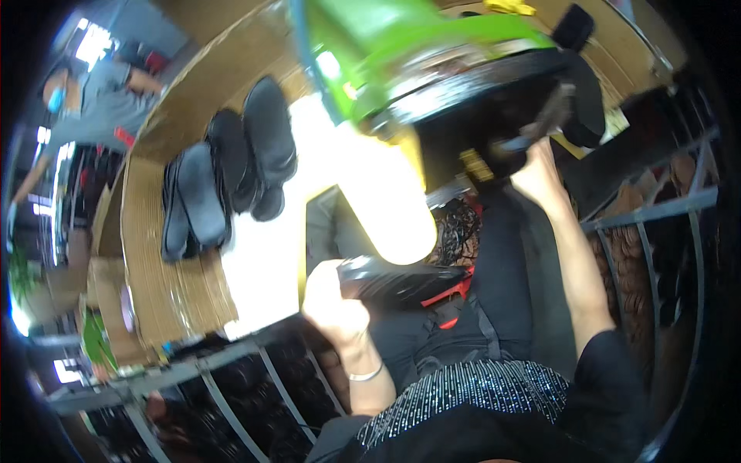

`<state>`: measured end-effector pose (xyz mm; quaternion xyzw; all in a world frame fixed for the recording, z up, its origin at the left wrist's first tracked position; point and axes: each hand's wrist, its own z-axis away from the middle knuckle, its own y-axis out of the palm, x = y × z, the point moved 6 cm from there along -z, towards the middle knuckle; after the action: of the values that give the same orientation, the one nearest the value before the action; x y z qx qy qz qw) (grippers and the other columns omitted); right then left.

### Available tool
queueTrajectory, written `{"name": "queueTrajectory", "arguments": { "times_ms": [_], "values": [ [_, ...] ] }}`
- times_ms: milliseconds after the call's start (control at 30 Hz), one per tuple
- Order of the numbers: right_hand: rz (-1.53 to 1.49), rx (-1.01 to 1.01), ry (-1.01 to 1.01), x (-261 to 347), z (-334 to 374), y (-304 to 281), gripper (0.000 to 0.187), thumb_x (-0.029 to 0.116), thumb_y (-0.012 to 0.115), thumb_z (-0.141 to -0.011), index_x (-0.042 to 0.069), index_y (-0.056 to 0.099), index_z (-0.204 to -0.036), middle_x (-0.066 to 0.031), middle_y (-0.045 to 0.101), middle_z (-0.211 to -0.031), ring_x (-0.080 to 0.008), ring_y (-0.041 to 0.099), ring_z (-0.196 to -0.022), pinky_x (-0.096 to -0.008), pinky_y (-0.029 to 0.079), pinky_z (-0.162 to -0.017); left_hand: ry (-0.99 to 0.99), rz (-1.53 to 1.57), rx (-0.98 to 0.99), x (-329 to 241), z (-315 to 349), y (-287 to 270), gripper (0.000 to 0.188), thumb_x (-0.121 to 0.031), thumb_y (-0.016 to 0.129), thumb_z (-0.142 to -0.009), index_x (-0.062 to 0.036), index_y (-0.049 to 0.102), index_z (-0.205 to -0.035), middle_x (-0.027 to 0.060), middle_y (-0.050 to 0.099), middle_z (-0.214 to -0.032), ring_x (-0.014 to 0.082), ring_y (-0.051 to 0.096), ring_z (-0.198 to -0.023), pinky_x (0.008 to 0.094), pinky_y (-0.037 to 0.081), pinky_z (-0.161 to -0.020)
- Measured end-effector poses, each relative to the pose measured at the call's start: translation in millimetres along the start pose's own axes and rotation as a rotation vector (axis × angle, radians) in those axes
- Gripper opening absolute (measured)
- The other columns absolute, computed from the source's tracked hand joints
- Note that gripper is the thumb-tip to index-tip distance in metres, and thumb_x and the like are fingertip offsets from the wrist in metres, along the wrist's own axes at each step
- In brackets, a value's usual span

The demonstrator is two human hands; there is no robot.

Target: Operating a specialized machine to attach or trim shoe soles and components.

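Low in front of my lap, my left hand (336, 302) grips one end of a long, glossy black piece (401, 282), blurred and shaped somewhat like a shoe. A bracelet circles that wrist. Farther off to the right, my right hand (536, 174) is closed beside the dark underside of a green machine (432, 42). Whatever its fingers hold is hidden among blurred dark and grey parts. Between the hands, a bright yellow-white machine part (390, 204) juts down, washed out by light.
On the white tabletop (266, 258) at left, several dark, sole-shaped pieces (270, 131) stand beside a cardboard wall (154, 255). Metal racks (231, 401) filled with dark items flank me on both sides. Black scraps (459, 231) lie below the machine. Another person (96, 100) stands at far left.
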<state>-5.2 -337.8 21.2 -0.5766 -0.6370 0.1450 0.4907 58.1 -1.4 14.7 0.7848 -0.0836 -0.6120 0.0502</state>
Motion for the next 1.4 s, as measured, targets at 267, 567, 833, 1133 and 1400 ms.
{"name": "queueTrajectory", "arguments": {
  "times_ms": [267, 567, 833, 1133, 1400],
  "values": [
    [-1.236, 0.625, 0.653, 25.7, 230.6, 84.3, 0.015, 0.006, 0.073, -0.078, -0.004, 0.066, -0.087, 0.0004, 0.064, -0.076, -0.0057, 0.055, -0.071, -0.0229, 0.046, -0.065, -0.474, 0.498, 0.238, 81.3, 29.4, 54.4, 0.039, -0.014, 0.058, -0.089, 0.0112, 0.05, -0.118, 0.0154, 0.061, -0.107, 0.0198, 0.058, -0.097, 0.0303, 0.046, -0.088],
    [-1.301, 0.284, 0.664, 38.7, 241.2, 75.8, 0.033, 0.0, 0.071, -0.076, -0.002, 0.061, -0.107, -0.0057, 0.064, -0.102, -0.0121, 0.059, -0.091, -0.0266, 0.047, -0.084, -0.069, -0.276, 0.527, 56.3, 49.1, 107.9, 0.024, -0.011, 0.069, -0.082, 0.0029, 0.06, -0.1, 0.0064, 0.065, -0.083, 0.0112, 0.058, -0.074, 0.0254, 0.048, -0.071],
    [-1.383, 0.142, 0.858, 31.4, 258.9, 79.4, 0.049, -0.006, 0.074, -0.06, -0.004, 0.061, -0.107, -0.0102, 0.065, -0.105, -0.0198, 0.062, -0.096, -0.0323, 0.047, -0.089, 0.016, -0.333, 0.44, 59.8, 34.5, 111.5, 0.019, -0.009, 0.07, -0.081, 0.0035, 0.064, -0.095, 0.0044, 0.064, -0.078, 0.0085, 0.055, -0.069, 0.0235, 0.046, -0.066],
    [-1.164, -0.258, 0.78, -43.6, 181.3, -12.6, 0.056, -0.005, 0.064, -0.059, -0.003, 0.054, -0.114, -0.0101, 0.061, -0.109, -0.0209, 0.058, -0.099, -0.0298, 0.046, -0.091, -0.162, 0.062, 0.422, 46.9, 23.4, 98.2, 0.033, -0.006, 0.073, -0.078, 0.0026, 0.06, -0.106, 0.0067, 0.064, -0.094, 0.0122, 0.059, -0.085, 0.0246, 0.047, -0.08],
    [-1.145, -0.003, 0.659, -21.0, 77.0, -11.2, 0.036, -0.005, 0.073, -0.064, 0.001, 0.059, -0.097, -0.0051, 0.064, -0.086, -0.0117, 0.061, -0.075, -0.0239, 0.051, -0.073, -0.193, 0.099, 0.389, 35.7, -6.1, 49.3, 0.033, 0.001, 0.074, -0.071, 0.0077, 0.06, -0.1, 0.0107, 0.067, -0.093, 0.0138, 0.063, -0.081, 0.0258, 0.05, -0.077]
  ]
}}
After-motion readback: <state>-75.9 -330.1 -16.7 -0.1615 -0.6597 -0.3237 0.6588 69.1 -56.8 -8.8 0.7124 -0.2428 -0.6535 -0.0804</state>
